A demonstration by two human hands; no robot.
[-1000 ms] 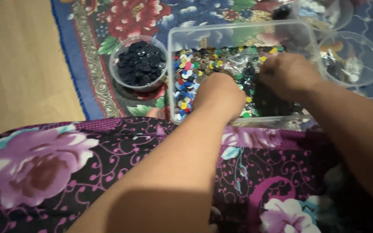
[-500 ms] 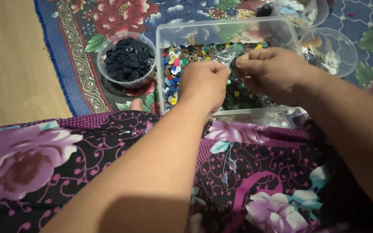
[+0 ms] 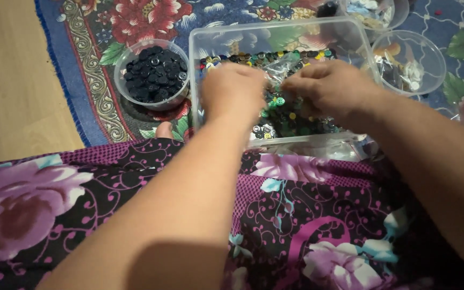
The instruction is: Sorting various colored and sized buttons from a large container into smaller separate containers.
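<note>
Rummaging hands [image 3: 283, 91] among glossy round buttons [image 3: 291, 115].

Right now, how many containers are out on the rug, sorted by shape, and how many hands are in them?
Rectangular clear tub of mixed coloured buttons: 1
Round clear bowls: 3 in view: one of dark buttons, one of pale pieces, one cut off at the top edge
Hands in the tub: 2, left hand and right hand
Total: 4 containers, 2 hands
</note>
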